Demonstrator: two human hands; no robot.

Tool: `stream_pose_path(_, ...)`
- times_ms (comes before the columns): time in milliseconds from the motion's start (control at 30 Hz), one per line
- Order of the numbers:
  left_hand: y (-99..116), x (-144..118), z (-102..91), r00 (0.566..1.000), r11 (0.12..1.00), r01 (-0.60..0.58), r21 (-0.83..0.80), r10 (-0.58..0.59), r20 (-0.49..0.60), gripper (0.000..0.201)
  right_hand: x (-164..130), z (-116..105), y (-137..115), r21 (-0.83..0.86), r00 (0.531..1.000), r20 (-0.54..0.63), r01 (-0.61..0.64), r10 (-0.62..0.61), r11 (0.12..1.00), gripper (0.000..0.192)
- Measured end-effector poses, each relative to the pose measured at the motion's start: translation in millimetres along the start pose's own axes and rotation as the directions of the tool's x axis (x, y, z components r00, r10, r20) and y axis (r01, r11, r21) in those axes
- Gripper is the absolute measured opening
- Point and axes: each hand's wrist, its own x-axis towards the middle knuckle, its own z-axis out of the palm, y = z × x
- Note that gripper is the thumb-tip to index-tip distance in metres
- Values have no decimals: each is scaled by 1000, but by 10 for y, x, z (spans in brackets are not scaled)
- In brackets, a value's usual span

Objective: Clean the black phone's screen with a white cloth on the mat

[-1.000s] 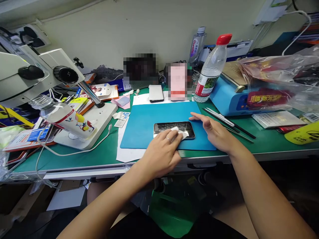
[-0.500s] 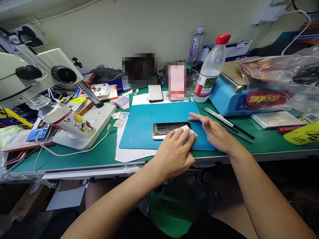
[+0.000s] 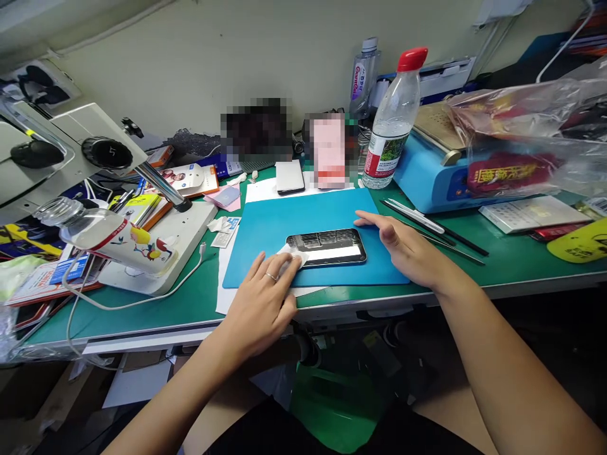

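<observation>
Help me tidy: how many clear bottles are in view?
3: open bottle at left, red-capped bottle beside the blue machine, white-capped bottle near the wall. More may be hidden.

Bare forearms angled forward, left hand palm down — fingers forward, right hand edgewise — fingers extended

Black phone, blue mat, white tissue

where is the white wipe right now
In the head view, the white wipe is under the left hand's fingertips, at the left end of the phone.
</observation>
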Motion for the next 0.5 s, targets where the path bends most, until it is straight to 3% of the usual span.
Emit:
stream_pose_path(133,56,26,0,1000,1000,-10,19,10,-24,54,23,14,34,12,1000,-5,5,-5,1000,98)
stream_pose_path(400,356,800,113,995,996,-74,-41,71,-70,52,39,16,25,10,1000,-17,3,-3,1000,112)
stream_pose_path(500,395,918,111,996,997,-71,-24,69,-63,51,38,12,28,-8,1000,-17,1,-2,1000,109)
